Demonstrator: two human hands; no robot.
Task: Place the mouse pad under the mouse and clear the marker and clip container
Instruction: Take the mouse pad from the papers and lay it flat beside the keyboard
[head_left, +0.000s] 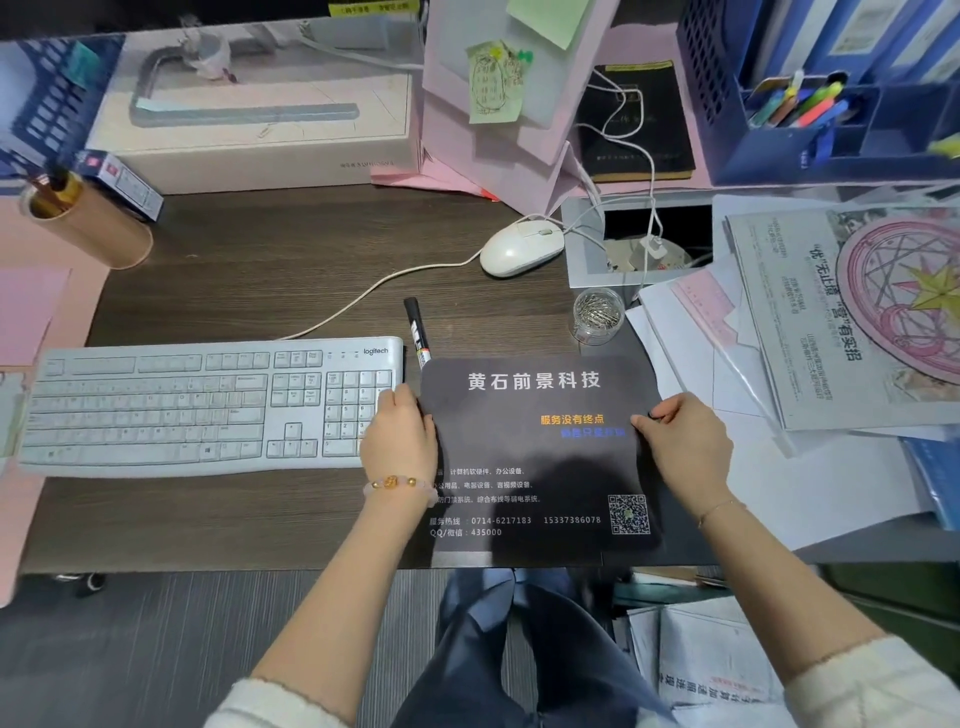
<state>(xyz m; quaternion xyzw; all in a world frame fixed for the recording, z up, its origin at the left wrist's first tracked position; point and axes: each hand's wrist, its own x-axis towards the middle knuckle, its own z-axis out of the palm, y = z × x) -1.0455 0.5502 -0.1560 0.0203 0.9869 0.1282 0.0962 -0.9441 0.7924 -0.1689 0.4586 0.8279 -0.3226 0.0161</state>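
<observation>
View from a head cam, looking down at a dark wood desk (260, 270). Both hands hold a black mouse pad (535, 457) w/ white printed text, near the desk's front edge, just right of a white Logitech keyboard (208, 405). The left hand (400, 436) grips the pad's left edge; the right hand (685, 441) grips the right edge. Each pinches the pad, thumb on top, other fingers curled under and hidden. Holding opposite edges likely keeps the thin pad flat and lets it slide fwd as one sheet.

The pad's far edge overlaps the near end of a black marker (417, 332), which lies pointing away, btwn keyboard and pad. A clear round clip container (598, 314), full of metal paper clips, stands just beyond the pad's far right corner. Both sit in the pad's path, which is prob why they need clearing.

The white wired mouse (521, 248) rests on bare desk farther back, well apart from the pad, cable trailing left toward the keyboard. Pad is not yet under it.

Right side: loose papers (779, 467) and a printed leaflet stacked at the desk edge. Back: a white box (249, 150), pink folders, a blue organiser w/ pens.
</observation>
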